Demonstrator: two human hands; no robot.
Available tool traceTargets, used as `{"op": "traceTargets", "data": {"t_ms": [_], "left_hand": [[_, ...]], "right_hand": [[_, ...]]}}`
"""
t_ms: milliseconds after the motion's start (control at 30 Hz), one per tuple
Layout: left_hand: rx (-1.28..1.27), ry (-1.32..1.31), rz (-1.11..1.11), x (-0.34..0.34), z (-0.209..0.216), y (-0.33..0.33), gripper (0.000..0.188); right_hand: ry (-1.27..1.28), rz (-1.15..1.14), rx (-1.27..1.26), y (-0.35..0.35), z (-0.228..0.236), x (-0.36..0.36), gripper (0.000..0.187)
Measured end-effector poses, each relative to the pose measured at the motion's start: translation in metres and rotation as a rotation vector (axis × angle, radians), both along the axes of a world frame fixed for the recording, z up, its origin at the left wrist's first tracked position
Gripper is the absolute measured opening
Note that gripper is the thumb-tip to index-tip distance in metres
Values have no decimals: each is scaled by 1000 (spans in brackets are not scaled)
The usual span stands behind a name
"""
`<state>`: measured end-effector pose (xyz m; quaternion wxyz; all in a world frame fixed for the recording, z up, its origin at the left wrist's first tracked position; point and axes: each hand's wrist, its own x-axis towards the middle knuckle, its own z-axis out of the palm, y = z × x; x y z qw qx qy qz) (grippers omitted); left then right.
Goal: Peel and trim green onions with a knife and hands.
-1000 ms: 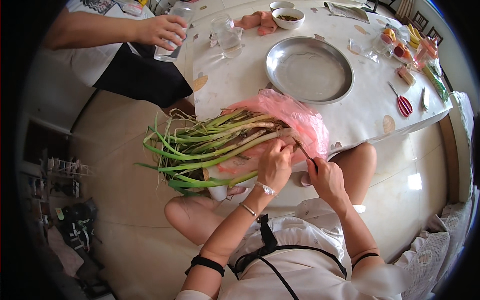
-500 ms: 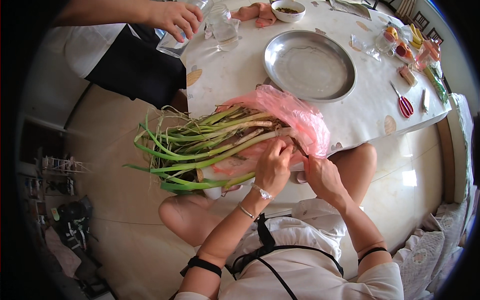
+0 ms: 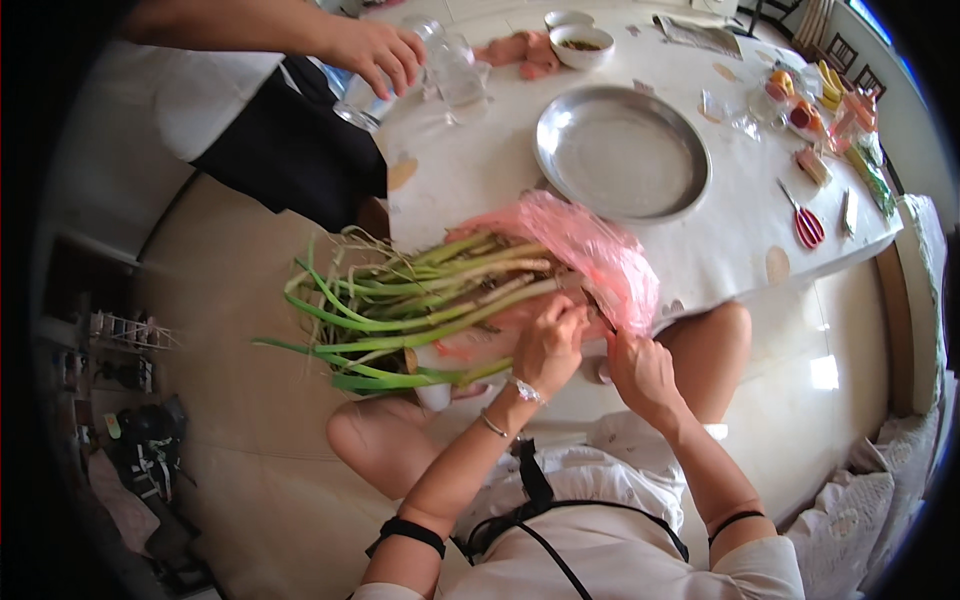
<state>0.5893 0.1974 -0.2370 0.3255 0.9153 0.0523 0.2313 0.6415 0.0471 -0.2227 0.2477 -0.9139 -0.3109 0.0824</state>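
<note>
Long green onions (image 3: 430,285) lie in a bundle on a pink plastic bag (image 3: 605,255) at the table's near edge, leafy ends hanging to the left. My left hand (image 3: 550,345) is closed on one green onion, whose stalk runs out leftward beneath my wrist. Close beside it, my right hand (image 3: 642,372) grips a thin dark tool that looks like a small knife (image 3: 601,313). Its tip points toward my left fingers, and its handle is hidden in my fist. Whether the blade touches the stalk I cannot tell.
A wide steel basin (image 3: 625,150) sits beyond the bag. Red-handled scissors (image 3: 806,222) lie to the right, near fruit (image 3: 780,85). At the far left another person's hand (image 3: 375,55) holds a clear glass beside a glass jar (image 3: 460,85). A white bowl (image 3: 582,52) stands farther back.
The whole view has shifted slightly, so the table sits lower. My hands keep their grip near the bag with little movement. The other person's hand still holds the glass.
</note>
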Motion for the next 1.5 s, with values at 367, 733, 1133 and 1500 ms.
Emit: {"op": "traceTargets", "data": {"t_ms": [367,733,1133,1500], "left_hand": [[-126,206,71,5,8,-6,15],[-88,273,163,3,8,-14,16],[-334,297,147,4,21,6,17],[-206,319,126,8,22,8,16]], "right_hand": [[-83,13,-31,-5,-5,-4,26],[-113,33,-71,-5,1,-8,25],[55,8,52,-10,18,8,28],[-96,-50,27,3,-3,-14,28]]}}
